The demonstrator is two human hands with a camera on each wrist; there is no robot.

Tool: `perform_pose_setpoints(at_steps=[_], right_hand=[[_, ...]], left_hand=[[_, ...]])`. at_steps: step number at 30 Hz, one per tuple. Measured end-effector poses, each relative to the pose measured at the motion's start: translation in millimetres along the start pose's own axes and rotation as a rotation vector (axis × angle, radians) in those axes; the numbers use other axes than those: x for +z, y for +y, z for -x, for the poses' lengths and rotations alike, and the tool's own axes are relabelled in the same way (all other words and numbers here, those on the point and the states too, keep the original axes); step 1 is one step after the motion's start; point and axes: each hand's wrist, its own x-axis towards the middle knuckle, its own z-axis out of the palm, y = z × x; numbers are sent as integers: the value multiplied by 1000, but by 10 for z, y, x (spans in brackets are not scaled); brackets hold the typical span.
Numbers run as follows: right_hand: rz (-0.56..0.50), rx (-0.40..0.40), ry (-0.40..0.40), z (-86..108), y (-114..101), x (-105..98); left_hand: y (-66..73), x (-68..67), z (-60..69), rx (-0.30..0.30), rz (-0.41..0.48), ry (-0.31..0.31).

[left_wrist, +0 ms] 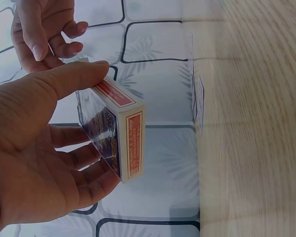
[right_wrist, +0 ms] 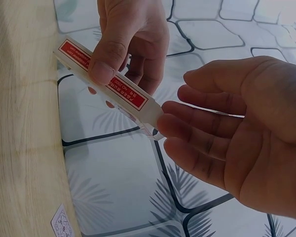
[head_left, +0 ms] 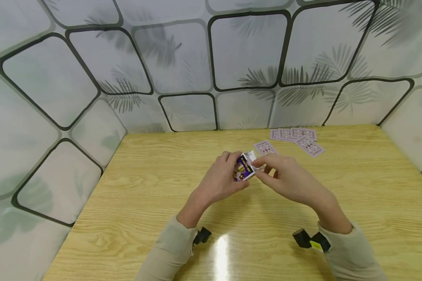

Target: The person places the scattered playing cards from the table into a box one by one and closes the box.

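In the head view, a small white paper card box with a dark purple and gold picture (head_left: 242, 168) is near the middle of the frame; the left hand (head_left: 222, 177) holds it by its edges, up off the table; the white flap (head_left: 250, 156) at its right end is open.

The right hand (head_left: 288, 175) is just right of the box, with its fingers loosely bent and their tips at the open end; I cannot tell if they touch a card.

Flat cards with purple-red patterned backs (head_left: 310, 146) lie on the shiny yellow wooden table (head_left: 133, 195), right of the top middle; one patterned card (head_left: 265, 147) lies closer to the box.
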Motion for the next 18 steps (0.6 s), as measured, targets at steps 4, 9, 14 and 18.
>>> perform_pose_setpoints(at_steps=[4, 9, 14, 18], right_hand=[[-5, 9, -5, 0, 4, 0], [-12, 1, -2, -1, 14, -2], [-20, -6, 17, -3, 51, -21], [-18, 7, 57, 1, 130, -57]], left_hand=[[-6, 2, -3, -1, -2, 1], [-22, 7, -9, -6, 0, -1], [-34, -2, -13, -29, 10, -8], [-46, -8, -14, -41, 21, -2]])
